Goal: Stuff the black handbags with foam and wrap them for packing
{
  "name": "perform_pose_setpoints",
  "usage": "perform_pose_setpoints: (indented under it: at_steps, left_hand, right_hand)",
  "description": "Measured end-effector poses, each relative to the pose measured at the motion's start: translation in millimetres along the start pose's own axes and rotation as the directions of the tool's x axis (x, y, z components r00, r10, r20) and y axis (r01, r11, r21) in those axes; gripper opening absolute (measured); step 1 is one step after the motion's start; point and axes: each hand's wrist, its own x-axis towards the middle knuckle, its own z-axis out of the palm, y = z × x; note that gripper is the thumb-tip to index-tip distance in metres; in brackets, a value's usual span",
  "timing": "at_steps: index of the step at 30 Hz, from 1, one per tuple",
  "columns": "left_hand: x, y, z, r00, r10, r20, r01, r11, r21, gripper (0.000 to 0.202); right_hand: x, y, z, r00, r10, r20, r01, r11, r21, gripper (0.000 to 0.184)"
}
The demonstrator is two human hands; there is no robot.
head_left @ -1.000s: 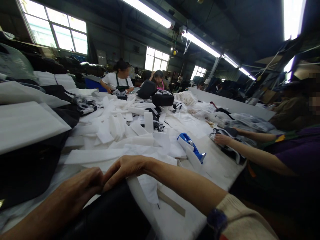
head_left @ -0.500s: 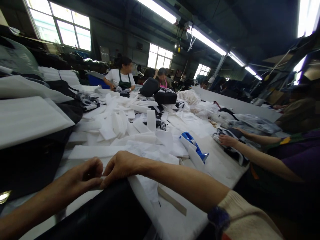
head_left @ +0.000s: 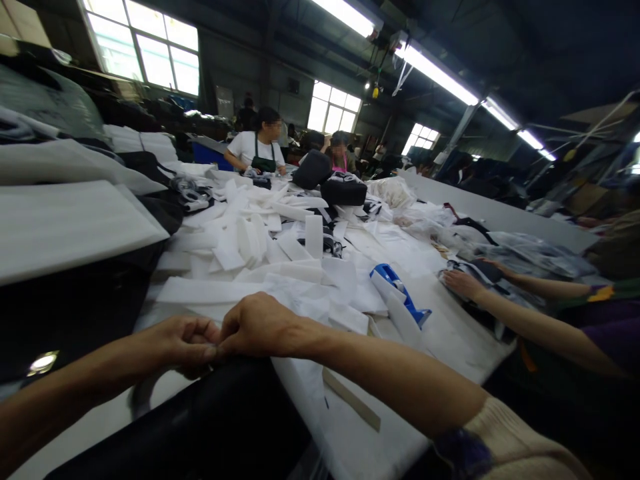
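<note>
My left hand (head_left: 193, 341) and my right hand (head_left: 261, 325) meet at the far edge of a dark, smooth black item (head_left: 215, 420) lying close to my body. Both sets of fingers are pinched together, thumb against fingertips. Whatever is between them is too small or hidden to make out. A dark curved strap-like band (head_left: 143, 397) hangs below my left wrist. Just beyond my hands lie white foam strips (head_left: 200, 291).
A blue tape dispenser (head_left: 400, 293) stands on the table (head_left: 445, 327) to the right. Beside it a co-worker's hands (head_left: 465, 283) handle a black and white item. White foam sheets (head_left: 75, 227) are stacked at left. Two people sit across the foam heap, near black bags (head_left: 345, 192).
My fingertips have come together more tightly, the left hand closing its loop. The dark band has come into sight under my left wrist. The whole view has shifted slightly.
</note>
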Motion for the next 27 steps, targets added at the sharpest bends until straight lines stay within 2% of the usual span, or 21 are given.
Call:
perform_pose_setpoints:
  at_steps: [2, 3, 7, 10, 13, 16, 19, 21, 23, 27]
  left_hand:
    - [-7, 10, 3.2, 0.998, -0.038, 0.053, 0.048, 0.980, -0.192, 0.039]
    - [-11, 15, 5.1, 0.998, -0.042, 0.038, 0.050, 0.970, -0.236, 0.037]
    - [-15, 26, 12.8, 0.999, -0.025, -0.035, 0.014, 0.962, -0.274, 0.032]
    - [-13, 24, 16.2, 0.997, -0.035, -0.069, 0.012, 0.953, -0.303, 0.028]
    - [-12, 21, 17.0, 0.997, -0.006, -0.081, -0.018, 0.959, -0.283, 0.027]
    - [-14, 22, 17.1, 0.996, 0.047, -0.070, -0.060, 0.978, -0.198, 0.027]
    - [-18, 26, 17.6, 0.992, 0.089, -0.087, -0.087, 0.996, 0.026, 0.023]
    - [-18, 26, 15.3, 0.988, 0.101, -0.115, -0.081, 0.984, 0.160, 0.021]
    - [-13, 23, 10.8, 0.994, 0.056, -0.097, -0.039, 0.985, 0.167, 0.026]
    - [-2, 21, 5.1, 0.998, -0.055, 0.042, 0.054, 0.998, 0.032, 0.031]
  right_hand:
    - [-2, 1, 0, 0.999, 0.050, 0.004, -0.050, 0.997, 0.066, 0.014]
    - [-3, 2, 0, 0.997, 0.081, 0.017, -0.083, 0.988, 0.131, 0.014]
    - [-2, 16, 1, 0.980, 0.163, 0.116, -0.198, 0.876, 0.441, 0.016]
    - [2, 26, 6, 0.958, 0.189, 0.215, -0.280, 0.774, 0.568, 0.020]
    - [3, 30, 8, 0.934, 0.176, 0.309, -0.336, 0.722, 0.605, 0.021]
    - [3, 30, 6, 0.924, 0.187, 0.332, -0.358, 0.725, 0.588, 0.019]
    - [1, 28, 4, 0.915, 0.198, 0.353, -0.378, 0.730, 0.569, 0.013]
    - [2, 30, 4, 0.915, 0.155, 0.371, -0.358, 0.736, 0.575, 0.012]
    - [8, 36, 5, 0.916, 0.110, 0.387, -0.341, 0.723, 0.601, 0.020]
    - [17, 51, 11, 0.932, 0.095, 0.349, -0.310, 0.705, 0.638, 0.027]
